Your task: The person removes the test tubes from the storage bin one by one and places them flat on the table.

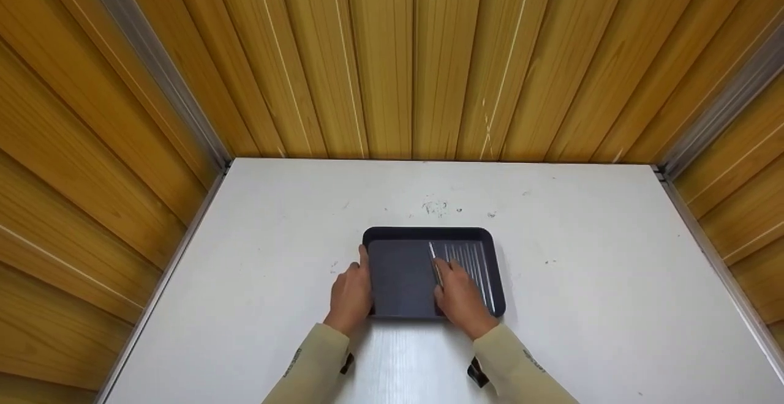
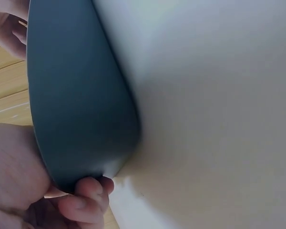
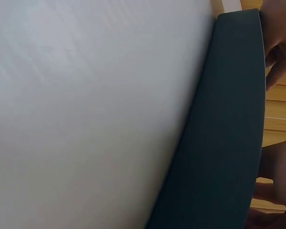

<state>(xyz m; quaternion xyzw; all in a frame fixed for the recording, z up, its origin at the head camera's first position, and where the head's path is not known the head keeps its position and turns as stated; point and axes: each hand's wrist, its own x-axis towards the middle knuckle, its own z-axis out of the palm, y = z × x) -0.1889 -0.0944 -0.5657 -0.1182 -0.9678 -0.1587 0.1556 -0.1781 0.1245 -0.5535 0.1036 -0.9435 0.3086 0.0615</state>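
Note:
A dark rectangular baking tray (image 1: 401,275) with a raised rim lies on the table, its left part flat and its right part showing shiny ridges. My left hand (image 1: 352,294) grips the tray's left side; in the left wrist view the curled fingers (image 2: 88,202) hold its lower corner. Over the inside of the tray, my right hand (image 1: 459,297) pinches a thin, light-coloured strip-like thing (image 1: 432,250) that points away from me. I cannot tell what kind of thing it is, as the fingers hide much of it. The tray's outer wall (image 3: 219,129) fills much of the right wrist view.
The white table (image 1: 294,226) has scuffs and dark marks (image 1: 435,208) beyond the tray. Yellow wood-look panels (image 1: 386,61) enclose it at the back and both sides, with grey metal posts (image 1: 165,55) in the corners.

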